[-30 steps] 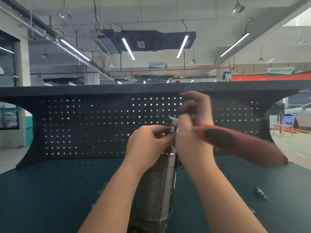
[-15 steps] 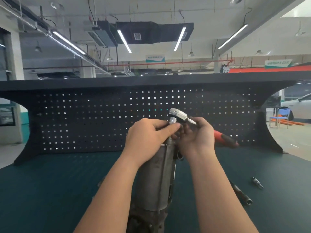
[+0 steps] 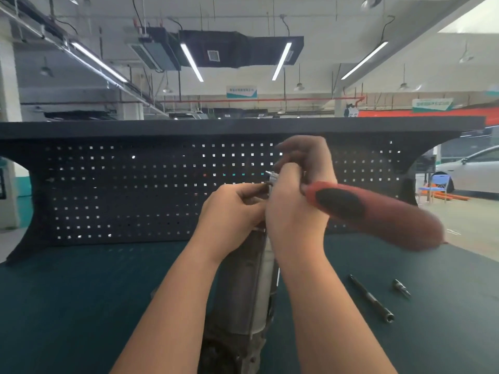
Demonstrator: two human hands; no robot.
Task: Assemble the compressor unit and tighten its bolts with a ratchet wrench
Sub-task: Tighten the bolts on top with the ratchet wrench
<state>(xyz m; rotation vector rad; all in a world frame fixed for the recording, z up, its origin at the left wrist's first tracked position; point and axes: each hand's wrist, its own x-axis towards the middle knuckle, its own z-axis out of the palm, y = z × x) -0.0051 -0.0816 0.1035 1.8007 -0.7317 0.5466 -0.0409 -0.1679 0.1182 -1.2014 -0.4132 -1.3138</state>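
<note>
1. The compressor unit stands upright on the green bench, its top under both hands' fingers.
2. The left hand grips its top.
3. The right hand grips the ratchet wrench, whose blurred red handle points right.

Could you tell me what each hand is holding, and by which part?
Right hand grips the ratchet wrench near its head; left hand grips the compressor unit at its top.

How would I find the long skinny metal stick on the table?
Look at the dark green table, on the right of the person's right arm. The long extension bar lies there beside a short stubby bit; the bar is far longer, with a socket-shaped end.
</note>
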